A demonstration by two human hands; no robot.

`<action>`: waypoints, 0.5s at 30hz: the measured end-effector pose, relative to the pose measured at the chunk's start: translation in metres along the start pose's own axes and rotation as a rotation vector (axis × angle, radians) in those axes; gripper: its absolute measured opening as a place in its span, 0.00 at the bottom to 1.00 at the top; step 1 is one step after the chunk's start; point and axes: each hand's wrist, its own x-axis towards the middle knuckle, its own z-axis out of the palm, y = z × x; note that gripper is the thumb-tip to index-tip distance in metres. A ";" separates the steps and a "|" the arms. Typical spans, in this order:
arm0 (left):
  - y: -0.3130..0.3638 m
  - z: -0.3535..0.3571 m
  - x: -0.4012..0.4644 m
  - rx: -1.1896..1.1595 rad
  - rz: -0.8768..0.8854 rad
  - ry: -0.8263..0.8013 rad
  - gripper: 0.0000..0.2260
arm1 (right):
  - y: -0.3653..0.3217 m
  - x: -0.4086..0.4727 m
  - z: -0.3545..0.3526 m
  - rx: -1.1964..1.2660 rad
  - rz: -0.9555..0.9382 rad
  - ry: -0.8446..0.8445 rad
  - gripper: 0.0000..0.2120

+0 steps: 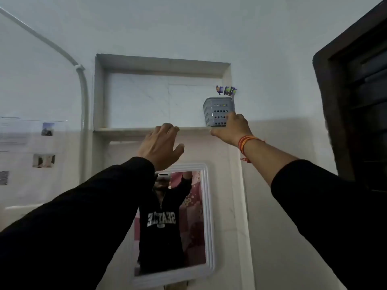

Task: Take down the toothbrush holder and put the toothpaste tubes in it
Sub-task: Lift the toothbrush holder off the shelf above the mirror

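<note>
Toothbrush holder (218,110): grey, perforated, at the right end of the wall niche shelf (129,129), brushes upright inside. Right hand (229,130) fingers wrapped round its base, evidently to lift it down. Left hand (160,144) fingers spread, empty, touching the shelf edge. Mirror (206,227) reflects reversed "SEATTLE" lettering.

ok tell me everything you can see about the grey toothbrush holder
The toothbrush holder is a small grey basket, plastic by its look, with rounded corners and rows of round holes in its walls. It stands upright at the right end of the wall niche's shelf. Colourful toothbrush tops stick out above its rim. The right hand grips its lower part.
</note>
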 end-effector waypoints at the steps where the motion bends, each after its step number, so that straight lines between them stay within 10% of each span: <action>1: 0.001 0.010 0.010 -0.009 0.012 -0.009 0.26 | 0.004 0.012 0.005 0.013 0.008 0.004 0.41; 15: -0.015 0.145 0.123 0.050 0.032 -0.039 0.29 | 0.051 0.175 0.092 -0.024 0.098 0.126 0.56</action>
